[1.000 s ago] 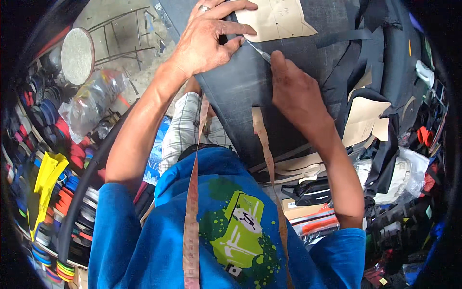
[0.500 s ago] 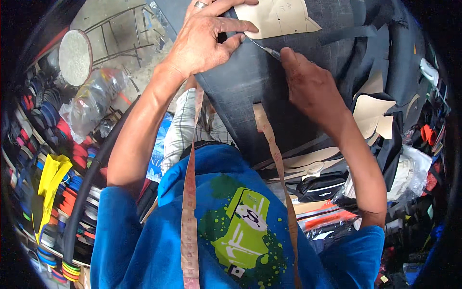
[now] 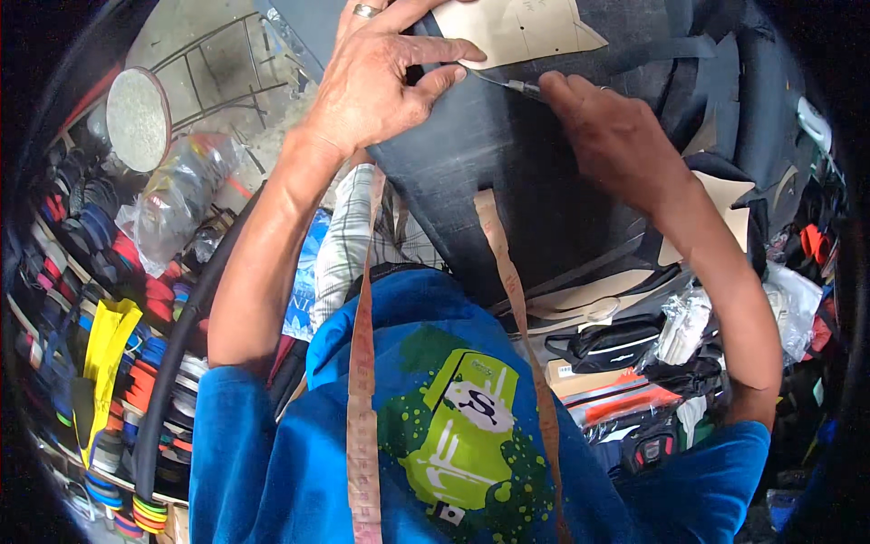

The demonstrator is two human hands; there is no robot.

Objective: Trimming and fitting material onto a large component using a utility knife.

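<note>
A beige paper pattern piece (image 3: 517, 32) with small dark dots lies flat on a large dark sheet of material (image 3: 435, 172). My left hand (image 3: 376, 77) has its fingers spread, with fingertips pressing on the pattern's lower left edge and the thumb on the dark sheet. In my right hand (image 3: 616, 136), closed fingers grip a slim pen-like tool with a pointed tip (image 3: 521, 86). That tip meets the sheet beside the pattern's lower left corner, close to my left thumb. The tool's exact kind cannot be made out.
A worn tape measure (image 3: 362, 381) hangs round my neck, one end over the sheet. More beige pattern pieces (image 3: 725, 195) and a black pouch (image 3: 607, 343) lie to the right. Rolls of coloured strap (image 3: 145, 381) crowd the left, near a round stool (image 3: 138, 118).
My right hand has shifted right, and the tool now lies flatter towards the sheet. My left hand stays on the pattern. The whole view has moved slightly.
</note>
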